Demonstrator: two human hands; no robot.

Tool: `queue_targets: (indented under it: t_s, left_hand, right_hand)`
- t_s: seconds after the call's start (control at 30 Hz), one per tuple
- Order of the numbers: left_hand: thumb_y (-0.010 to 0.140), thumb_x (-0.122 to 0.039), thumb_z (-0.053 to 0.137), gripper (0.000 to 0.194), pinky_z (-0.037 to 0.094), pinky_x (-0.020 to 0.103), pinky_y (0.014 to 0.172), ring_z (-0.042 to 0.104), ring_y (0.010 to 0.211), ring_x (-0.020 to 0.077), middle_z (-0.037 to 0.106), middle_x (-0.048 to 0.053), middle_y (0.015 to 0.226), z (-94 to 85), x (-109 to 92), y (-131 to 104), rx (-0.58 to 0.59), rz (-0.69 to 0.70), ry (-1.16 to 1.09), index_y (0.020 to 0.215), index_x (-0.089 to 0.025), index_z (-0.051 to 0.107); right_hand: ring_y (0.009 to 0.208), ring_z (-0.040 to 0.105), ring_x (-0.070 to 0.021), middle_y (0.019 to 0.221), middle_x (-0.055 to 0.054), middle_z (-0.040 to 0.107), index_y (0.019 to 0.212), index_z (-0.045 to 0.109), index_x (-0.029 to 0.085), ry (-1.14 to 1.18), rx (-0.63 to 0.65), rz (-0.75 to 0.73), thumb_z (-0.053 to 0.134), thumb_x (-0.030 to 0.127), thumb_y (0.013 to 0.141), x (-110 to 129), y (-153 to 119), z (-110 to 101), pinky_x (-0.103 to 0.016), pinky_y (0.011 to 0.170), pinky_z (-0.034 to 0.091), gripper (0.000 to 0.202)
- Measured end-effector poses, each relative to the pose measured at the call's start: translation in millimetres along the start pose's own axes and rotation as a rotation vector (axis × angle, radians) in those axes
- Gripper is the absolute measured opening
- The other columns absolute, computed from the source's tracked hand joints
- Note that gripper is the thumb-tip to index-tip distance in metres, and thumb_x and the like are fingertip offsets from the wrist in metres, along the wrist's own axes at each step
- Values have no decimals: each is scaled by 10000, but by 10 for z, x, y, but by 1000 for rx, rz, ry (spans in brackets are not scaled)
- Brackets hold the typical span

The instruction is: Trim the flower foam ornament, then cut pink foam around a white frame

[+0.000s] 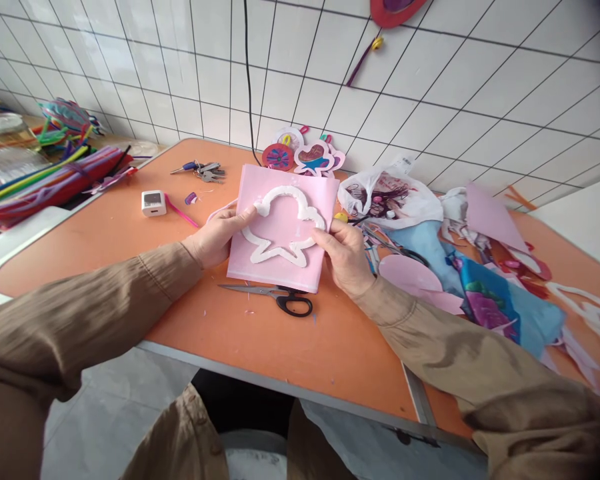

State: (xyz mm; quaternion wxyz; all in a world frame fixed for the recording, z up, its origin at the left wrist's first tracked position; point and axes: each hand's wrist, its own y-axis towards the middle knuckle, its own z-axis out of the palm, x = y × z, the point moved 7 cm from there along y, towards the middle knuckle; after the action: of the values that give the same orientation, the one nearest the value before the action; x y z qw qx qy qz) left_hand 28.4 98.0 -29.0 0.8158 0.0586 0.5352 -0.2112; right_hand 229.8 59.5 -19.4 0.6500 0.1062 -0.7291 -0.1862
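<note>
Between both hands is a pink sheet (240, 260), tilted up over the table. A white cut-out frame (279, 256) with a rounded, pointed outline lies against its face. My left hand (217, 233) grips the left side, thumb on the white frame and fingers behind the sheet. On the right edge, my right hand (347, 257) pinches sheet and frame together, its thumb in front. Just below the sheet, black-handled scissors (295, 305) lie on the table, blades pointing left. Part of their handle is hidden under the sheet.
Keys (210, 171) and a white charger (153, 203) lie left on the orange table (330, 373). Decorated cut-outs (313, 159) lean against the tiled wall. A plastic bag (420, 203), more scissors (405, 252) and fabric scraps (500, 300) crowd the right. Pipe cleaners (55, 187) are far left.
</note>
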Motion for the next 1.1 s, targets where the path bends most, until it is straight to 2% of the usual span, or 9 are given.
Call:
queue_targets:
  t_s: [0.07, 0.13, 0.2, 0.33, 0.47, 0.63, 0.73, 0.9, 1.1]
  left_hand:
    - [947, -262, 656, 274, 620, 407, 922, 778, 923, 281, 806, 143, 953, 9, -2, -5, -15, -8, 6, 1141, -87, 739]
    - [966, -237, 626, 266, 626, 375, 892, 778, 922, 263, 806, 133, 952, 7, -13, -6, -29, 3, 3, 1165, -91, 725]
    - [965, -228, 630, 256, 629, 344, 863, 778, 915, 247, 806, 120, 945, -1, -30, -3, -39, 29, 8, 1167, -97, 717]
    - [931, -302, 686, 242, 628, 296, 725, 777, 831, 238, 801, 103, 877, -6, -61, 14, -1, 87, 75, 1057, -105, 749]
    - [869, -428, 744, 315, 603, 278, 635, 750, 707, 217, 780, 83, 774, -34, -90, 44, 60, 148, 180, 902, -116, 781]
    - [750, -541, 824, 428, 597, 308, 667, 734, 715, 224, 782, 89, 812, -128, -135, 102, 118, 179, 264, 861, -129, 789]
    - [704, -534, 863, 438, 605, 334, 691, 743, 787, 253, 784, 94, 830, -166, -141, 137, 174, 131, 260, 877, -139, 789]
    - [594, -514, 936, 468, 617, 316, 665, 741, 754, 232, 789, 88, 830, -187, -104, 157, 212, 29, 229, 848, -146, 796]
    - [778, -402, 838, 290, 623, 370, 719, 747, 750, 256, 786, 133, 861, -195, -112, 135, 103, 51, 264, 835, -120, 796]
  right_hand:
    - [800, 615, -180, 852, -3, 667, 948, 686, 228, 54, -8, -50, 745, 407, 805, 34, 15, -15, -296, 698, 503, 237]
    - [947, 662, -215, 1014, -29, 706, 1181, 646, 273, 95, -41, -78, 762, 444, 806, 58, 32, -40, -335, 801, 546, 428]
    - [982, 679, -231, 1056, -43, 720, 1245, 618, 290, 116, -46, -52, 774, 483, 795, 47, 44, -33, -356, 818, 560, 513]
    - [871, 675, -210, 937, -25, 735, 1002, 697, 245, 102, 32, 32, 762, 489, 795, -8, 35, 58, -345, 776, 554, 326]
    - [739, 617, -171, 765, 5, 675, 812, 685, 210, -17, 30, 10, 764, 395, 775, 13, 13, 53, -310, 699, 516, 204]
    - [711, 604, -172, 740, -2, 669, 783, 650, 204, -98, 43, -45, 763, 356, 754, 82, 4, 46, -305, 658, 512, 191]
    - [711, 612, -176, 737, -4, 662, 778, 640, 203, -113, 58, -86, 765, 346, 744, 118, 2, 67, -306, 658, 523, 193]
    - [735, 628, -187, 766, -9, 676, 799, 637, 205, -89, 75, -72, 776, 351, 740, 122, -5, 93, -319, 681, 530, 211]
    - [752, 624, -200, 773, -7, 671, 785, 627, 217, -82, 74, 10, 780, 398, 754, 78, -17, 74, -334, 691, 522, 239]
